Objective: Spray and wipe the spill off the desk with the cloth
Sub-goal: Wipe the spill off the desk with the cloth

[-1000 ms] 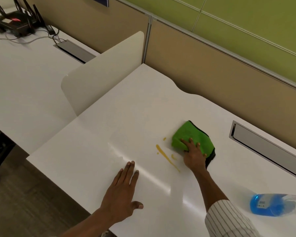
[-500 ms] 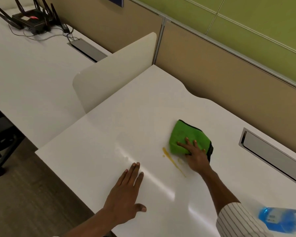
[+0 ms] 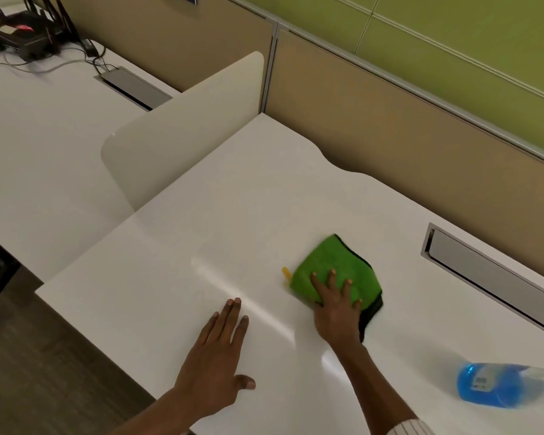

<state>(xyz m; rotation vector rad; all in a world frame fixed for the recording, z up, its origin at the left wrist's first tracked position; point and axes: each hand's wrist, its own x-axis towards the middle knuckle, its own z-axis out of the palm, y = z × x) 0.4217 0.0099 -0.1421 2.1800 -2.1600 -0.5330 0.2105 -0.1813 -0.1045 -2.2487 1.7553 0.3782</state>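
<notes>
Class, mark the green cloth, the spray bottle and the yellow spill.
green cloth (image 3: 330,262): head view, bare upper surface.
spray bottle (image 3: 496,384): head view, blue liquid-filled body.
yellow spill (image 3: 286,273): head view, streak left of the cloth.

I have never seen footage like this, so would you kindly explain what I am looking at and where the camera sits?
There is no machine here: a person wears a camera on the head, looking down at their own two hands. The left hand lies flat and empty on the white desk. The right hand presses a green cloth flat onto the desk, over a yellow spill whose end shows at the cloth's left edge. A blue spray bottle lies at the right.
</notes>
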